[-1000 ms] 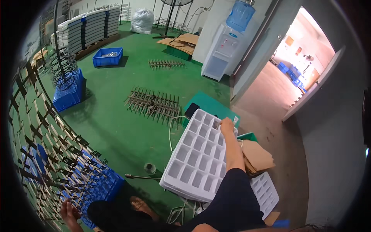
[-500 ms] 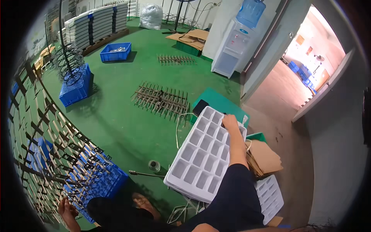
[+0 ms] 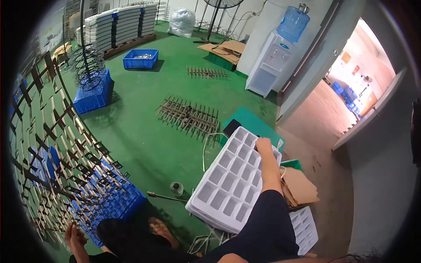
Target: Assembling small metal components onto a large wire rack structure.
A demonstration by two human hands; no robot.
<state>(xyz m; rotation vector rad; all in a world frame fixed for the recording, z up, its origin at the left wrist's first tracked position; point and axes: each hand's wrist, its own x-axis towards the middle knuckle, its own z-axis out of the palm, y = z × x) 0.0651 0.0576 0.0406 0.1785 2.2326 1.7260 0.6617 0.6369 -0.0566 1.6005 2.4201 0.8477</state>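
Note:
My right hand (image 3: 264, 145) reaches over a white moulded tray (image 3: 210, 202) to its far right part. Its fingers are curled down into a compartment, and a little dark material shows beside them; what they grip is hidden. The compartments in view nearer to me hold nothing I can see. At the lower left, my left hand (image 3: 76, 240) is by a large rack of thin metal bars (image 3: 66, 173) with many small dark pieces on its prongs. Its fingers are bent together, and anything between them is too small to make out.
A blue crate (image 3: 127, 202) stands behind the rack. Prong racks (image 3: 188, 117) lie on the green floor, near a blue bin (image 3: 140, 59). Brown cardboard (image 3: 300, 186) and another white tray (image 3: 304, 228) are right of my arm. A water dispenser (image 3: 269, 61) stands by the open doorway.
The whole view has shifted slightly, so the floor and far objects sit lower in the picture. My right hand stays at the tray's far part, and my left hand remains by the rack.

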